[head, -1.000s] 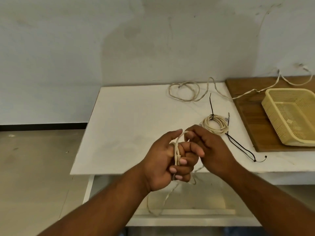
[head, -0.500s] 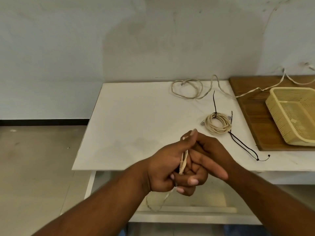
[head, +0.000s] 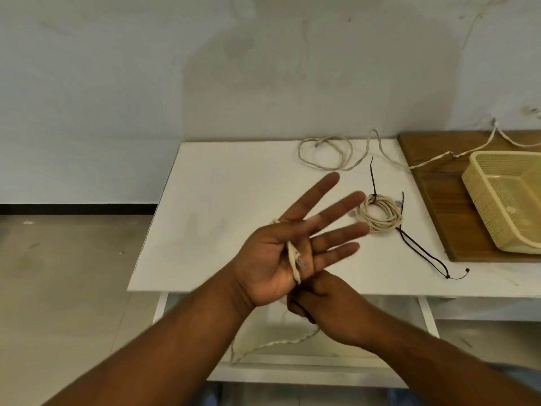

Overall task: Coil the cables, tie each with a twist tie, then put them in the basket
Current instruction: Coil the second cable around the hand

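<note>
So, three cables total. One cable (head: 292, 259) lies across the palm of the left hand (head: 272, 259), whose grip is wide open, fingers straight and spread, palm up. The right hand (head: 330, 306) sits just under it with fingers curled; can't tell if its grip actually pinches the cable, though the slack trails out below it off the tabletop (head: 234, 186) edge. A second one, the coiled cable (head: 380, 213), rests on the tabletop with one black twist tie (head: 373, 183) on it, and another loose black tie (head: 424, 253) lies beside it. The third, a loose cable (head: 325, 153), sprawls at the back, running onto the wooden board (head: 433, 183). One basket (head: 503, 154) sits on that board.
</note>
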